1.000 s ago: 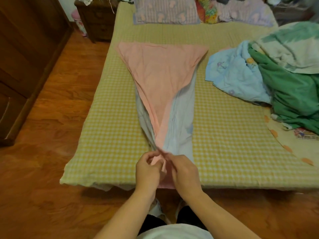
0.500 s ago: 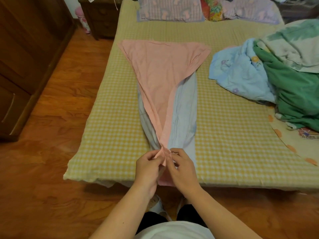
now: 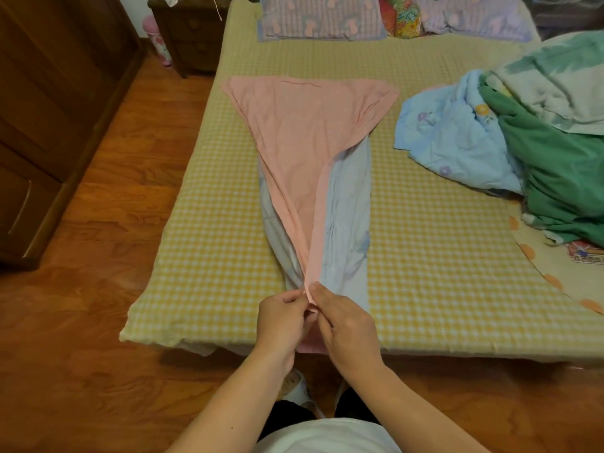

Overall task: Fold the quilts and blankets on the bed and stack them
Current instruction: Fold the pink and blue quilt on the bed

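Pink blanket spread on the bed, wide at the far end, narrowing to a point at the near edge, pale blue side showing below. Left hand and right hand together there, each pinching that gathered pink tip. Blue quilt and green blanket heaped at right.

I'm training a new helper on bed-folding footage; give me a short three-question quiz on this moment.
1. True or false: both hands, left hand and right hand, pinch the pink sheet at the bed's near edge.
2. Which lies to the person's right? A) green blanket B) nightstand C) wardrobe
3. Fill in: the pink sheet is wide at the far end and ____ toward the hands.

Key: 1 true; 2 A; 3 narrows.
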`<state>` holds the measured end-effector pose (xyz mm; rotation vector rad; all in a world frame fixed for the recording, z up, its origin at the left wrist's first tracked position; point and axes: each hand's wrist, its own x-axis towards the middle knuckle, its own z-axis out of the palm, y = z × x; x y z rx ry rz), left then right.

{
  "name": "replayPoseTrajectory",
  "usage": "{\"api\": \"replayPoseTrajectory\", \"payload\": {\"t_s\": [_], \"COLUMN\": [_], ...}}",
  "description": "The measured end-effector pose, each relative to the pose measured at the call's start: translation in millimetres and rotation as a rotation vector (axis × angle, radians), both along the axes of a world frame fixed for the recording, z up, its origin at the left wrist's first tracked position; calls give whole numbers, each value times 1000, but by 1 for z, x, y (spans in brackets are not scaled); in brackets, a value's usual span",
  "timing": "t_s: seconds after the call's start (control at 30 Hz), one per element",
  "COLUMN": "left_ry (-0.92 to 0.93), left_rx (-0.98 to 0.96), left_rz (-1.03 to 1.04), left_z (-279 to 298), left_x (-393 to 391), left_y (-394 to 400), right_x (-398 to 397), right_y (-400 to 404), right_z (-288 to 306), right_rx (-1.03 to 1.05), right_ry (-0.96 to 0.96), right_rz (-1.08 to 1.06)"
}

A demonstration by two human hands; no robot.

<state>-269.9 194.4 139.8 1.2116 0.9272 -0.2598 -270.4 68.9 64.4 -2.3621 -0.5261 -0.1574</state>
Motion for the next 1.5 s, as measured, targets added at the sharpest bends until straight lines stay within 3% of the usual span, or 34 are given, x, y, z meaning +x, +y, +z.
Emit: {"api": "replayPoseTrajectory", "payload": {"t_s": [0.1,0.37,0.47,0.6,0.8,0.87,0.97,1.07,1.13,1.27,1.4,1.5], "left_ry": [15,-138,-274,-520,-730,-832,-891,-874,-882,-1040,-1294,-1349], "left_rx": [16,119,181,212,541,716,833,942,853,484,706,680], "left_rz": [3,-112,-217,-244,-344,-550,-911,-1052,-1079,-1243,-1058,-1113], "left_z": [4,43,67,90,82,78,74,75,77,105,143,179], "left_x": [5,39,62,83,120,144,189,222,227,215,251,281], "left_y": [-5,-28,-47,-65,-70,-58,-40,-34,-36,-63,-82,-89], "right_x": [5,47,81,110,138,146,154,162,166,169,164,172], "right_y": [-5,-41,-65,-87,-112,-119,-128,-140,-146,-155,-168,-177], "right_z": [0,51,87,124,159,178,209,239,262,312,363,400], "right_rx": [-28,136,277,502,659,659,603,556,569,676,822,821], "right_ry": [-19,71,124,350,408,412,378,258,151,-64,-106,-92], "right_rz": [17,28,-46,-15,-77,-65,-44,-106,-162,-241,-81,12]}}
